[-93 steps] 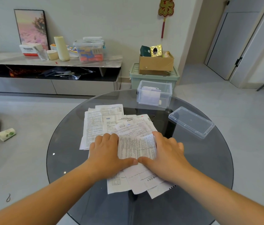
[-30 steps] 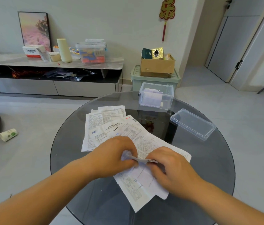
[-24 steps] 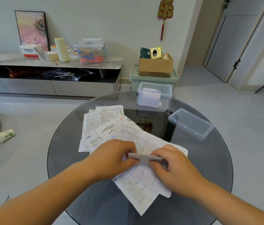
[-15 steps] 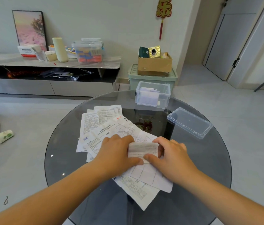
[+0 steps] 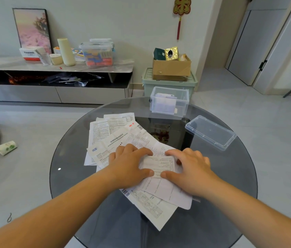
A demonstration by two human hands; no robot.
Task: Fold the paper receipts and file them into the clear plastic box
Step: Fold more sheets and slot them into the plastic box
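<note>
Head view: my left hand and right hand press down, fingers straight and gripping nothing, on the folded receipt atop the loose papers on the surface. Its long side runs left to right. The clear box lies ahead, nearer my right hand.

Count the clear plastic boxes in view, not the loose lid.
2: an open box at the far edge of the table with papers inside; a lidded box on the sideboard.
</note>
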